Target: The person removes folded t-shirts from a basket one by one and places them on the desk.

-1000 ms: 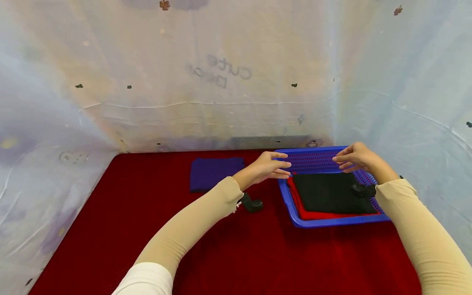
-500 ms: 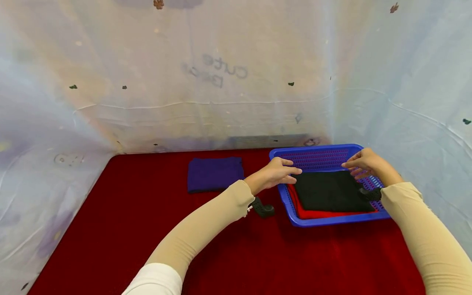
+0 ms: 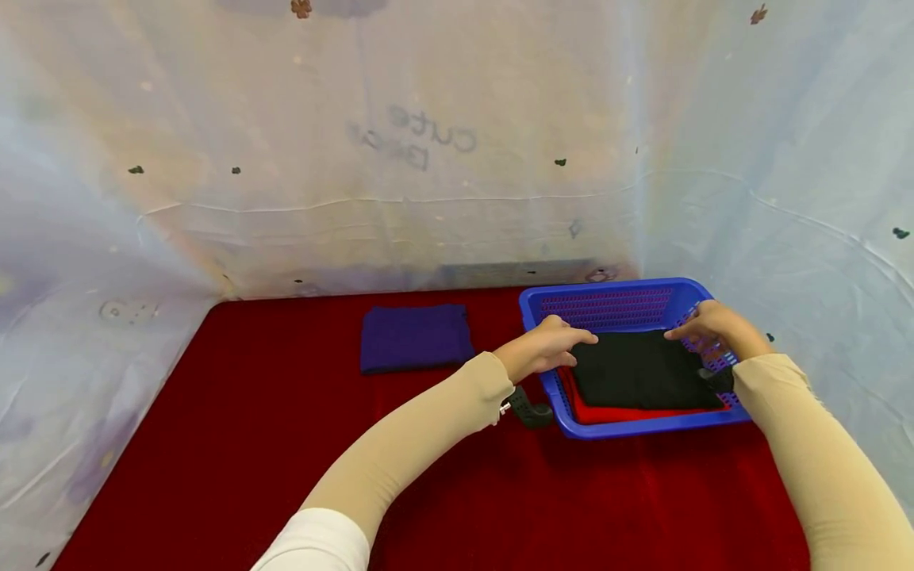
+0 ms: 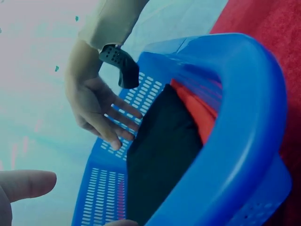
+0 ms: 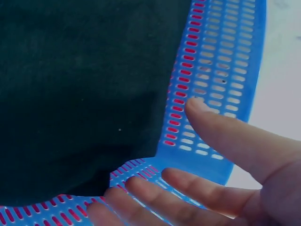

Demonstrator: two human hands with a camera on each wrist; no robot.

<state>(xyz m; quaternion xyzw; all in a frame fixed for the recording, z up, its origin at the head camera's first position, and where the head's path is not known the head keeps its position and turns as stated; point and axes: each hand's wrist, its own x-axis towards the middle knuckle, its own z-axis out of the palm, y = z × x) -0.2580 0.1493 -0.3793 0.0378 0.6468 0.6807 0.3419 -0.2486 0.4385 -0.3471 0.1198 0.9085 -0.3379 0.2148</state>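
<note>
- Black cloth point(image 3: 643, 368), folded, lies on top of a red cloth point(image 3: 600, 412) inside the blue basket point(image 3: 607, 297); the basket stands at the far right of the red table cover point(image 3: 286, 444), near the right-hand wall sheet point(image 3: 785, 198).
- Left hand point(image 3: 546, 349) reaches over the basket's left rim; its fingers are extended and relaxed, with the tips at the left edge of the black cloth. Whether the tips press on the fabric cannot be told.
- Right hand point(image 3: 707, 323) sits at the far right corner of the basket, fingers straight and slightly spread, hovering just above the slotted floor beside the cloth's corner; in the right wrist view the fingers point(image 5: 225, 141) grip nothing.
- Edges: the black cloth leaves bare slotted floor along the basket's far side and right side; the red cloth shows only as a strip at the near and left edges.
- Open room: the table cover is bare in front of the basket and to its left, up to a folded purple cloth point(image 3: 416, 337) lying well apart.
- Hidden: most of the red cloth is covered; the left wrist view cuts off the left hand except for one fingertip point(image 4: 26, 184).
</note>
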